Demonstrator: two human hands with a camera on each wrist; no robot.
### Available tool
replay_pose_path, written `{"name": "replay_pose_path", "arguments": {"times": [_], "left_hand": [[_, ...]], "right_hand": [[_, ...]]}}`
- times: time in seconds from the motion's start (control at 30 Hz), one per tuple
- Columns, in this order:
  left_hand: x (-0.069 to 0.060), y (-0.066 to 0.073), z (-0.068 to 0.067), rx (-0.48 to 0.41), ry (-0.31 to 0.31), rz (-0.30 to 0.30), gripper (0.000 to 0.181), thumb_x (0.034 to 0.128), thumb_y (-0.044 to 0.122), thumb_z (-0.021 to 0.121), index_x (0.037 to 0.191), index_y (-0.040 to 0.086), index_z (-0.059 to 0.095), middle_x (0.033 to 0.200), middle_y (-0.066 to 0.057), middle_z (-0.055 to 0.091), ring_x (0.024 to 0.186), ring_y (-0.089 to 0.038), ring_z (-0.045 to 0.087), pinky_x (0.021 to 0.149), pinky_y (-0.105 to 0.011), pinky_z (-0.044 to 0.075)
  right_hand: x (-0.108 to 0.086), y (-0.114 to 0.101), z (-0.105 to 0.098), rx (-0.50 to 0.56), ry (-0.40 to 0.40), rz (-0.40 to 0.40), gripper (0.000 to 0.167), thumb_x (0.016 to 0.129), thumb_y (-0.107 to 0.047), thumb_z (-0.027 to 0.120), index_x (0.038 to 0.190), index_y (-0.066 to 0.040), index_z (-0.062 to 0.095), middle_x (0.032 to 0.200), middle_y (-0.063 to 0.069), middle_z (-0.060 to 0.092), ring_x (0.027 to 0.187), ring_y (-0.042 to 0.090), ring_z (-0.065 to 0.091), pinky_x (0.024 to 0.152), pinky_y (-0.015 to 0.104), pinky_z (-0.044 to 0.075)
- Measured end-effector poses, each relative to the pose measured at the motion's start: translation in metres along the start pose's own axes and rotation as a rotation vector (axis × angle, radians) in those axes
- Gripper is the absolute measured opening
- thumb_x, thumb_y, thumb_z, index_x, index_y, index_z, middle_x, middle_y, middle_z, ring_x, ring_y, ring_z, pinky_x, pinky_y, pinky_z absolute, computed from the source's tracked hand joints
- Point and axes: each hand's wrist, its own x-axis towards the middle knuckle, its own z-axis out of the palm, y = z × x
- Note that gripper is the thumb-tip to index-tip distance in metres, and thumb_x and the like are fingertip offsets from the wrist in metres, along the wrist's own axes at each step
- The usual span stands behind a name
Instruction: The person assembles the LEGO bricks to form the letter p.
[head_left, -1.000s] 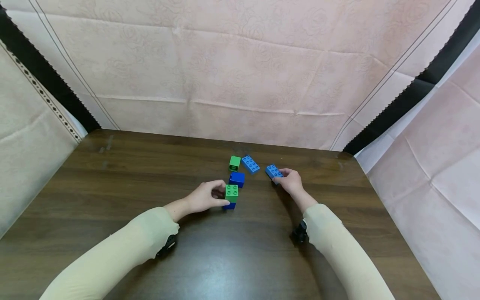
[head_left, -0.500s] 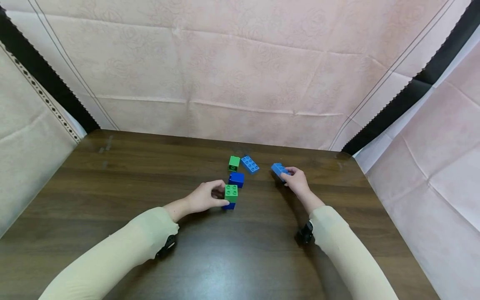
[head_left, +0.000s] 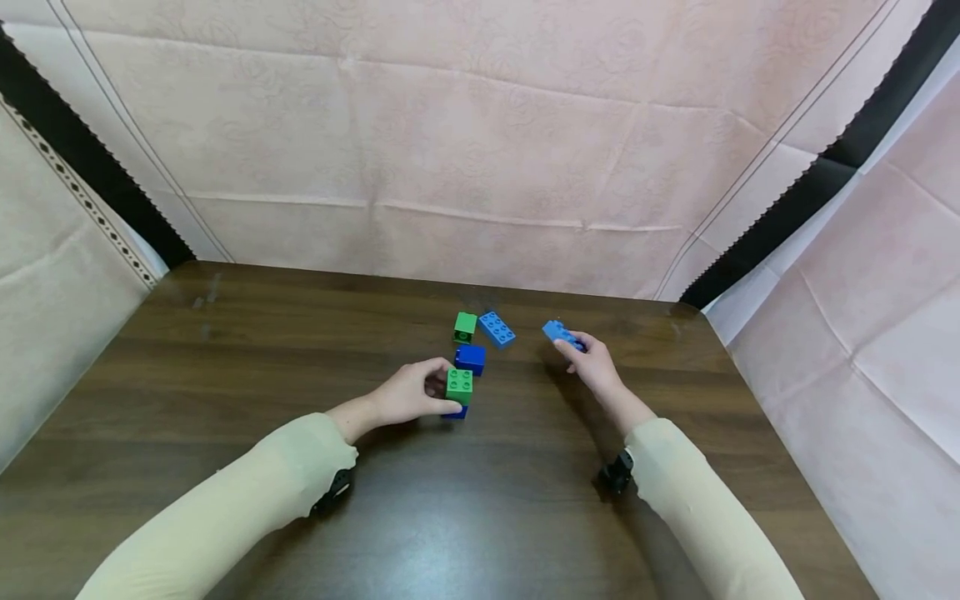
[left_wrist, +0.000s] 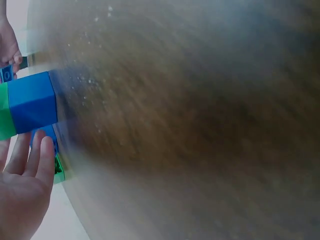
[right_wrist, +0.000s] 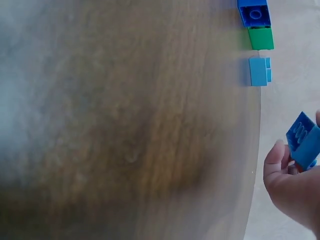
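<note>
In the head view, my left hand (head_left: 405,392) grips a small stack, thumb at the near side and fingers behind. A green brick (head_left: 459,387) tops that stack, over a dark blue brick (left_wrist: 32,102) seen more fully in the left wrist view. My right hand (head_left: 596,367) pinches a light blue eight-stud brick (head_left: 558,332) by its near end, off to the right. The right wrist view shows this brick (right_wrist: 304,142) tilted, its hollow underside exposed and the table edge behind it. Some right fingers are hidden behind the brick.
Just beyond the stack lies a dark blue brick (head_left: 470,359) on its side. Farther back are a green brick (head_left: 465,325), hollow side showing, and another light blue brick (head_left: 497,329). The wooden table (head_left: 247,358) ends at a pale cloth backdrop (head_left: 450,150).
The right hand has carried its light blue brick a little to the right and tilted it up. The left hand and its stack stay nearly still.
</note>
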Motion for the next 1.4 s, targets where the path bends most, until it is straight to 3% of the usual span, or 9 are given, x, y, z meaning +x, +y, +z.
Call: {"name": "replay_pose_path", "arguments": {"times": [0.33,0.63,0.8,1.07,1.4], "left_hand": [[0.001,0.006,0.001,-0.058,0.094,0.006,0.044,0.0782,0.025,0.076,0.113,0.008,0.056,0.105,-0.008,0.062,0.094,-0.018,0.060,0.086,-0.034,0.053],[0.001,0.005,0.001,-0.079,0.111,0.009,0.033,0.0786,0.021,0.076,0.106,0.010,0.061,0.101,-0.006,0.064,0.091,-0.016,0.059,0.085,-0.034,0.052],[0.001,0.005,0.002,-0.085,0.121,0.008,0.032,0.0780,0.021,0.076,0.104,0.009,0.061,0.100,-0.006,0.064,0.089,-0.016,0.060,0.084,-0.033,0.052],[0.001,0.007,0.000,-0.082,0.113,0.014,0.032,0.0782,0.022,0.076,0.103,0.007,0.061,0.100,-0.008,0.064,0.089,-0.017,0.060,0.084,-0.034,0.052],[0.002,0.004,0.000,-0.080,0.108,0.014,0.031,0.0780,0.021,0.076,0.103,0.009,0.061,0.099,-0.007,0.064,0.088,-0.016,0.060,0.083,-0.031,0.052]], "right_hand": [[-0.011,-0.008,0.001,-0.019,0.017,-0.069,0.053,0.089,-0.035,0.063,0.131,-0.004,0.051,0.122,0.017,0.054,0.087,0.016,0.050,0.072,0.024,0.046],[-0.017,-0.016,0.005,-0.033,-0.039,-0.081,0.049,0.087,-0.033,0.065,0.128,-0.008,0.054,0.129,0.015,0.052,0.106,0.025,0.049,0.086,0.031,0.045],[-0.020,-0.021,0.009,-0.038,-0.065,-0.113,0.049,0.088,-0.032,0.065,0.128,-0.007,0.054,0.131,0.016,0.052,0.109,0.026,0.049,0.093,0.036,0.044],[-0.029,-0.031,0.017,-0.062,-0.112,-0.180,0.044,0.087,-0.029,0.066,0.125,-0.007,0.057,0.125,0.015,0.057,0.100,0.023,0.051,0.084,0.027,0.045],[-0.040,-0.046,0.026,-0.043,-0.179,-0.195,0.044,0.086,-0.026,0.067,0.125,-0.007,0.057,0.124,0.015,0.055,0.100,0.024,0.048,0.080,0.026,0.042]]}}
